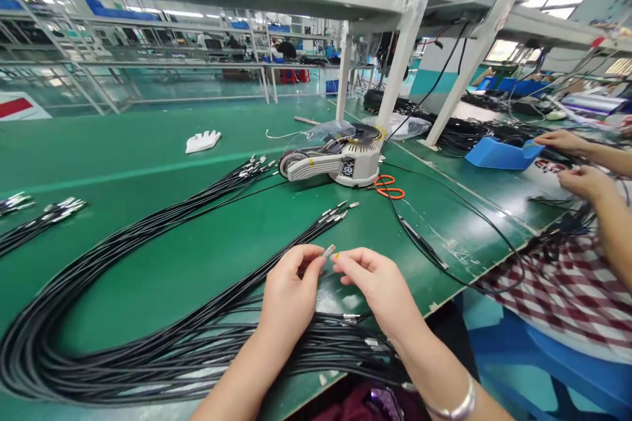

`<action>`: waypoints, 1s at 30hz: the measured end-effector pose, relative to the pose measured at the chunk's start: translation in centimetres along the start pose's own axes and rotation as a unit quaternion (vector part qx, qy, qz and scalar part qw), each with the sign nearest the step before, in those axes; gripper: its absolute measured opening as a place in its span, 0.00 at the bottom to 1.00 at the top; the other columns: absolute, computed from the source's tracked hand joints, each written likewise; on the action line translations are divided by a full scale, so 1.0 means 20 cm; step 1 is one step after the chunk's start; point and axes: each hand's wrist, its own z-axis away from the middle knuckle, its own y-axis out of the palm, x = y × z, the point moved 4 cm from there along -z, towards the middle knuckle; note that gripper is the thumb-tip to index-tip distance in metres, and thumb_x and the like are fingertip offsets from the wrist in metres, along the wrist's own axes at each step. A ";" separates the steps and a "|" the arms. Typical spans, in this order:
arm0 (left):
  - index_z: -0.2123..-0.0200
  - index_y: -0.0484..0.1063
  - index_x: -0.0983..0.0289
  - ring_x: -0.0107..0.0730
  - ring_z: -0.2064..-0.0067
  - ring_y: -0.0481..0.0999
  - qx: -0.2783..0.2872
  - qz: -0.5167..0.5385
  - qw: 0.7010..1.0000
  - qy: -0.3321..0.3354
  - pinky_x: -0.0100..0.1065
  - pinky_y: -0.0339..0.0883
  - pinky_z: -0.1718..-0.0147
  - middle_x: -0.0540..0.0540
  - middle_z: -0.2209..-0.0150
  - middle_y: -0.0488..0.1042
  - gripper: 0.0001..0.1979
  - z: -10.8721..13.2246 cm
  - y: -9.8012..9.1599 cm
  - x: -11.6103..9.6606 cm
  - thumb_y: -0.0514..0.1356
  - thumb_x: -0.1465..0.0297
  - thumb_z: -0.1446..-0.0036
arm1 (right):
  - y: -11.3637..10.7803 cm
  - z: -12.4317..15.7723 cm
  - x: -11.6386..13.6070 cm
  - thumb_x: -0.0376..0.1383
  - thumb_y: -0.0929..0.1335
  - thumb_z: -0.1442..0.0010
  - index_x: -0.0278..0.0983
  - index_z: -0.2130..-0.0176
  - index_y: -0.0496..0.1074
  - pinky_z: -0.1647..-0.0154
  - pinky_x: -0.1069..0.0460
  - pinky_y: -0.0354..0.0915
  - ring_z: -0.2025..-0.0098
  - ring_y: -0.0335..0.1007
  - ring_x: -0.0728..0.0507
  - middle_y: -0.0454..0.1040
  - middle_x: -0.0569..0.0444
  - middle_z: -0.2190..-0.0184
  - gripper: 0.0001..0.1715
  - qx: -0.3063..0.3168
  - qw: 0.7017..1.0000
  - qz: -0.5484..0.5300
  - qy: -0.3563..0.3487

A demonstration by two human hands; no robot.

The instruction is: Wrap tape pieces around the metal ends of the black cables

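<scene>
My left hand and my right hand meet above the green table, fingertips pinched together. Between them is a small metal cable connector, gripped by my left fingers, with my right fingertips touching just beside it. A big looped bundle of black cables lies under and to the left of my hands. Its metal ends fan out just beyond my fingers. A second cable group ends farther back.
A grey tape dispenser stands behind, with orange scissors beside it. A white glove lies far left. A co-worker's hands work at the right near a blue tray. White shelf posts rise behind.
</scene>
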 end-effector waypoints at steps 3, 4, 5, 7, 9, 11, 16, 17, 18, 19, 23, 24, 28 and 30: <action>0.68 0.73 0.61 0.31 0.68 0.74 -0.014 -0.014 1.000 0.023 0.32 0.68 0.66 0.51 0.70 0.76 0.06 0.01 0.00 -0.02 0.57 0.66 0.46 | 0.02 0.02 -0.04 0.44 0.71 0.51 0.33 0.71 0.75 0.66 0.52 0.65 0.71 0.69 0.48 0.76 0.52 0.72 0.15 -0.017 0.999 -0.032 0.011; 0.69 0.73 0.61 0.31 0.68 0.74 -0.017 -0.020 0.999 0.031 0.32 0.68 0.65 0.50 0.70 0.75 0.06 0.02 0.00 -0.03 0.57 0.67 0.46 | 0.03 0.01 -0.04 0.43 0.71 0.51 0.33 0.71 0.75 0.66 0.52 0.65 0.71 0.69 0.48 0.76 0.52 0.72 0.15 -0.016 0.999 -0.038 0.012; 0.69 0.72 0.61 0.31 0.68 0.74 -0.019 -0.026 0.999 0.039 0.31 0.68 0.65 0.50 0.70 0.75 0.06 0.02 0.00 -0.03 0.57 0.67 0.46 | 0.03 0.00 -0.04 0.43 0.71 0.51 0.33 0.71 0.75 0.66 0.52 0.65 0.71 0.69 0.48 0.77 0.52 0.72 0.14 -0.014 0.999 -0.042 0.013; 0.70 0.72 0.61 0.30 0.68 0.74 -0.021 -0.032 0.998 0.055 0.31 0.68 0.65 0.50 0.71 0.75 0.05 0.02 0.00 -0.04 0.56 0.68 0.46 | 0.04 -0.01 -0.04 0.43 0.71 0.51 0.33 0.71 0.75 0.65 0.52 0.65 0.70 0.70 0.47 0.77 0.51 0.72 0.14 -0.010 0.999 -0.039 0.009; 0.69 0.71 0.61 0.30 0.68 0.74 -0.022 -0.036 0.997 0.065 0.31 0.68 0.65 0.50 0.70 0.75 0.05 0.03 0.00 -0.04 0.56 0.69 0.45 | 0.05 -0.01 -0.05 0.43 0.71 0.50 0.33 0.71 0.75 0.65 0.51 0.66 0.70 0.71 0.46 0.77 0.50 0.72 0.14 -0.009 0.999 -0.034 0.003; 0.69 0.71 0.61 0.30 0.68 0.74 -0.025 -0.042 0.996 0.070 0.31 0.69 0.65 0.50 0.70 0.75 0.05 0.03 0.00 -0.04 0.56 0.69 0.45 | 0.06 -0.01 -0.05 0.43 0.71 0.50 0.33 0.71 0.75 0.65 0.51 0.66 0.69 0.72 0.45 0.77 0.50 0.72 0.14 -0.010 0.999 -0.035 -0.001; 0.69 0.70 0.61 0.30 0.67 0.75 -0.023 -0.047 0.995 0.082 0.30 0.69 0.65 0.50 0.70 0.75 0.05 0.04 0.00 -0.03 0.55 0.69 0.44 | 0.06 -0.02 -0.07 0.43 0.71 0.50 0.33 0.72 0.75 0.66 0.51 0.67 0.68 0.73 0.44 0.77 0.50 0.74 0.14 -0.022 0.999 -0.025 -0.003; 0.69 0.71 0.61 0.29 0.67 0.75 -0.022 -0.046 0.995 0.088 0.30 0.69 0.65 0.50 0.70 0.75 0.05 0.04 0.00 -0.03 0.55 0.69 0.43 | 0.06 -0.03 -0.07 0.43 0.70 0.50 0.33 0.72 0.75 0.66 0.51 0.67 0.68 0.73 0.44 0.77 0.50 0.73 0.14 -0.024 0.999 -0.022 -0.006; 0.69 0.71 0.61 0.29 0.67 0.75 -0.022 -0.046 0.994 0.094 0.30 0.69 0.65 0.50 0.70 0.75 0.06 0.04 0.00 -0.03 0.55 0.69 0.43 | 0.06 -0.03 -0.07 0.43 0.70 0.50 0.33 0.72 0.75 0.66 0.51 0.67 0.67 0.73 0.43 0.77 0.50 0.73 0.14 -0.026 0.999 -0.018 -0.010; 0.69 0.71 0.61 0.29 0.67 0.75 -0.024 -0.047 0.994 0.100 0.30 0.69 0.65 0.50 0.70 0.75 0.06 0.04 -0.01 -0.03 0.55 0.69 0.43 | 0.06 -0.03 -0.07 0.43 0.70 0.49 0.33 0.72 0.75 0.66 0.50 0.67 0.67 0.73 0.43 0.77 0.50 0.73 0.14 -0.027 0.999 -0.015 -0.013; 0.70 0.71 0.61 0.28 0.68 0.74 -0.030 -0.059 0.989 0.133 0.28 0.68 0.66 0.49 0.70 0.74 0.07 0.05 -0.01 -0.05 0.54 0.71 0.43 | 0.07 -0.04 -0.07 0.42 0.70 0.49 0.33 0.73 0.75 0.65 0.50 0.68 0.67 0.73 0.43 0.75 0.51 0.77 0.13 -0.029 0.999 -0.019 -0.016; 0.70 0.71 0.61 0.27 0.68 0.74 -0.033 -0.063 0.987 0.142 0.28 0.68 0.67 0.49 0.70 0.74 0.07 0.05 -0.01 -0.05 0.54 0.72 0.43 | 0.07 -0.04 -0.07 0.42 0.70 0.49 0.33 0.73 0.74 0.65 0.50 0.68 0.68 0.73 0.42 0.75 0.52 0.77 0.13 -0.029 0.999 -0.021 -0.016; 0.70 0.72 0.61 0.26 0.68 0.73 -0.038 -0.079 0.982 0.168 0.26 0.66 0.69 0.49 0.70 0.73 0.09 0.06 -0.02 -0.08 0.54 0.74 0.43 | 0.07 -0.04 -0.06 0.41 0.70 0.49 0.33 0.73 0.74 0.64 0.49 0.68 0.68 0.72 0.42 0.74 0.52 0.77 0.12 -0.030 0.999 -0.016 -0.022; 0.69 0.73 0.60 0.25 0.68 0.72 -0.036 -0.083 0.980 0.176 0.26 0.66 0.68 0.49 0.69 0.74 0.09 0.06 -0.02 -0.09 0.54 0.75 0.42 | 0.07 -0.04 -0.06 0.40 0.69 0.49 0.33 0.73 0.74 0.64 0.49 0.68 0.68 0.72 0.42 0.74 0.52 0.76 0.11 -0.031 0.999 -0.013 -0.025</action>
